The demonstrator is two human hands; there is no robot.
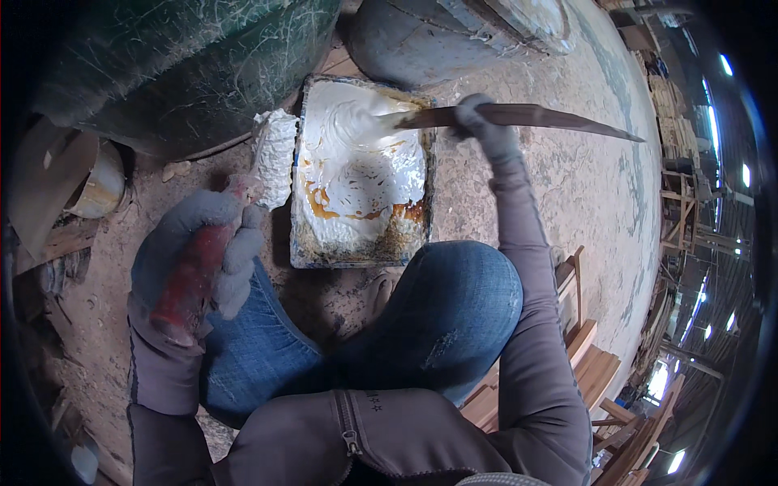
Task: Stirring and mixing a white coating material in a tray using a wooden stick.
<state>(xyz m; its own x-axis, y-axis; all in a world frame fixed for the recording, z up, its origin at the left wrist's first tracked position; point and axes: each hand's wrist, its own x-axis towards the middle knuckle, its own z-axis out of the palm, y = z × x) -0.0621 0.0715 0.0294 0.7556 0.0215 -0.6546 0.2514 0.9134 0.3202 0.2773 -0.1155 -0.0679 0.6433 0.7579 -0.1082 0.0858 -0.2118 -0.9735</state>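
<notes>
My gloved left hand (234, 261) is wrapped around the red handle (194, 273) of a paint roller. The roller's shaggy sleeve (275, 159), coated in white, lies against the left side of a shallow paint tray (352, 262). My right hand (483, 121), also gloved, grips a long dark wooden stick (541, 115). That stick's tip dips into thick white paste (358, 121) in the tray and is blurred by motion. Amber-brown liquid (322, 203) streaks the paste, mostly towards the near end of the tray.
Beyond the tray stand a dark green barrel (200, 73) and a grey-blue drum (419, 42). At left is a stained white bucket (100, 182). Wooden boards (592, 370) lie by my right arm, and stacked timber (671, 121) lines the far right. My knees (468, 291) flank the tray's near edge.
</notes>
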